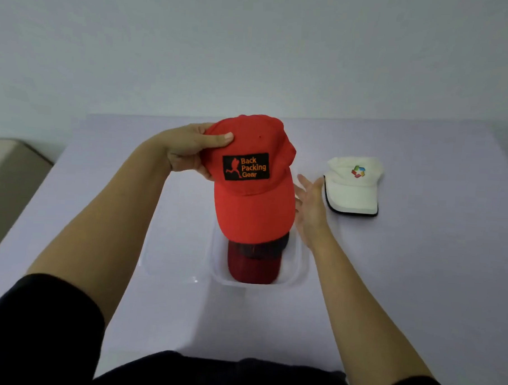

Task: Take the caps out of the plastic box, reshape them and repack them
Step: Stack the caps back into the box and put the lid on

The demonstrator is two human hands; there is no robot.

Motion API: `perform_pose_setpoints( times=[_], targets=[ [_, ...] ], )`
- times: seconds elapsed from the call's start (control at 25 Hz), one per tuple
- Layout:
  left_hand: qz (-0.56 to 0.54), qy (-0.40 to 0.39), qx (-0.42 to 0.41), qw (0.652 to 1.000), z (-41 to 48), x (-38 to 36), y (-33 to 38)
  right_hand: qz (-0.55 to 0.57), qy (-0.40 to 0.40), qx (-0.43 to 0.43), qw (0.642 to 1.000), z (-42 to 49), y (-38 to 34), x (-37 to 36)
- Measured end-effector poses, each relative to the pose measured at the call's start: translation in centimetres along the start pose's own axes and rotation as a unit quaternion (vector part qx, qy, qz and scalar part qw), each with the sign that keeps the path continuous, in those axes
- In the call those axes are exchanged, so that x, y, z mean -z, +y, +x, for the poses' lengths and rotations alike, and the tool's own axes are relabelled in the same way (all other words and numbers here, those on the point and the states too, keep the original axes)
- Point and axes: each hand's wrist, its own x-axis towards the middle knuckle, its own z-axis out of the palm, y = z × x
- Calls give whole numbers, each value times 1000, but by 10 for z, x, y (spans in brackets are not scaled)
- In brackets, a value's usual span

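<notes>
1. While the left hand (190,148) is gripping the red cap (255,210) by its crown above the plastic box (300,265), the right hand (310,206) is hovering beside it, fingers spread.
2. A dark red cap (254,263) is lying inside the box at mid-counter (417,286); a white cap (353,188) is sitting toward the right edge.

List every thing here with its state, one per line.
red cap: held above the plastic box.
left hand: grips the red cap's crown.
right hand: open, holding nothing.
dark red cap: inside the plastic box.
plastic box: open, on the table.
white cap: lying on the table.
</notes>
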Motion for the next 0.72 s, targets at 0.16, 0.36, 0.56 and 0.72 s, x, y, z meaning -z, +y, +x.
perform_pose_setpoints(
  times=[0.16,0.36,0.56,0.72],
  targets=[
    [21,2,1,1000,0,37,8,-330,-18,-28,943,25,27,-13],
    [29,-7,-8,1000,22,55,25,-454,-83,-153,874,52,33,-9],
    [12,-15,-13,1000,53,61,33,-452,-143,-243,846,70,30,-3],
    [-4,18,-17,1000,77,58,28,-519,-193,-216,804,77,17,-3]
  ],
)
